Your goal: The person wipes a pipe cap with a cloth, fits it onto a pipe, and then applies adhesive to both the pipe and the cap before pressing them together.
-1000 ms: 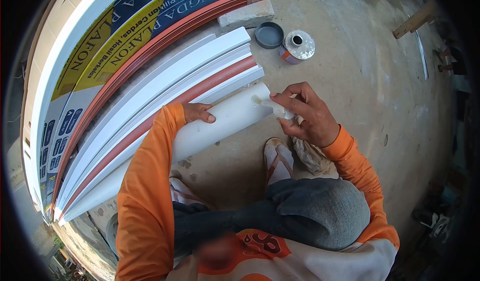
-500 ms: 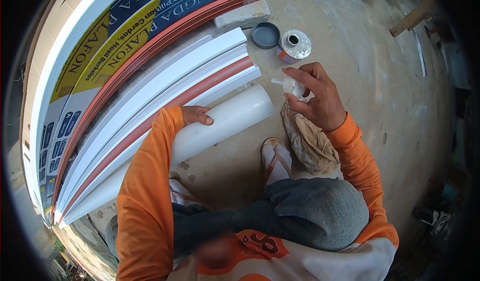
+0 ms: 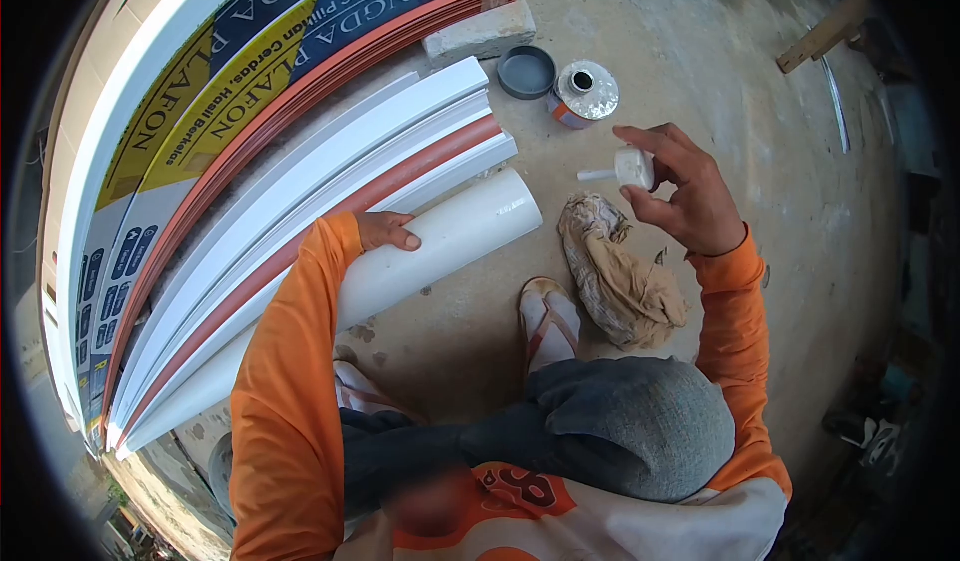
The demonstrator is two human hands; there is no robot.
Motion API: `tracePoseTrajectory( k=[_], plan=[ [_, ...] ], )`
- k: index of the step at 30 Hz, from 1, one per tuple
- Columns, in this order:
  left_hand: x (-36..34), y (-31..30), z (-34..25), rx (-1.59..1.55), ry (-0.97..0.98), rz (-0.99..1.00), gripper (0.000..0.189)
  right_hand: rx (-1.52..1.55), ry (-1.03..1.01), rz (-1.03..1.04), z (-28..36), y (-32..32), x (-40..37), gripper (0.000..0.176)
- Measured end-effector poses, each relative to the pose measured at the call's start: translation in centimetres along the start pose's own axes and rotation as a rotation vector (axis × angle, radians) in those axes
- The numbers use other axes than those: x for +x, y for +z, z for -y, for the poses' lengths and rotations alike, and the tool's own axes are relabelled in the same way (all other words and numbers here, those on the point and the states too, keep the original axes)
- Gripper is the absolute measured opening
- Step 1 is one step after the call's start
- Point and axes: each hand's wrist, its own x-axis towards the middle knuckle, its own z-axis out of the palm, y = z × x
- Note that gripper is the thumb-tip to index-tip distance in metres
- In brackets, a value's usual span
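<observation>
White pipe (image 3: pixel 450 251), one, centre of the frame, lying slanted. Left hand (image 3: pixel 383 232), laid on the pipe, thumb uppermost, other fingers mostly hidden; firmness of hold impossible to tell. Right hand (image 3: pixel 688 189), right of centre, thumb and fingers narrowed around a white cap (image 3: pixel 634 168), stem (image 3: pixel 597 175) pointing left, clear of the pipe. Metal can (image 3: pixel 583 94), open-necked, near grey dish (image 3: pixel 526 72), upper centre. Crumpled cloth (image 3: pixel 625 286), right of the pipe's end. White profiles (image 3: pixel 390 146), upper left of the pipe.
</observation>
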Motion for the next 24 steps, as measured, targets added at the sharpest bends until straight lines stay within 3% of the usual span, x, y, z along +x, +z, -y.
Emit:
tracePoseTrajectory(
  k=[1,3,8,15,17,20,24],
  plan=[
    [0.0,0.0,-0.2,-0.010,-0.025,-0.006,0.077,-0.011,-0.005,-0.227,-0.6,-0.4,1.3,0.053],
    [0.2,0.4,-0.4,0.078,-0.007,-0.032,0.080,-0.185,0.020,-0.409,-4.0,-0.8,4.8,0.048],
    [-0.1,0.8,-0.6,0.146,0.030,-0.100,0.079,-0.539,0.175,-0.202,-9.7,2.1,11.1,0.048],
    [-0.2,0.8,-0.5,0.168,0.023,-0.105,0.076,-0.454,0.201,-0.098,-15.2,6.0,12.6,0.048],
    [-0.3,0.9,-0.3,0.137,0.037,-0.097,0.076,-0.583,0.361,-0.142,-14.8,5.8,13.2,0.050],
    [-0.2,0.7,-0.3,0.154,0.043,-0.080,0.075,-0.632,0.327,-0.026,-14.1,6.0,13.1,0.050],
    [-0.3,0.7,-0.6,0.125,0.021,-0.086,0.076,-0.539,0.238,-0.195,-13.7,3.8,11.1,0.047]
  ],
)
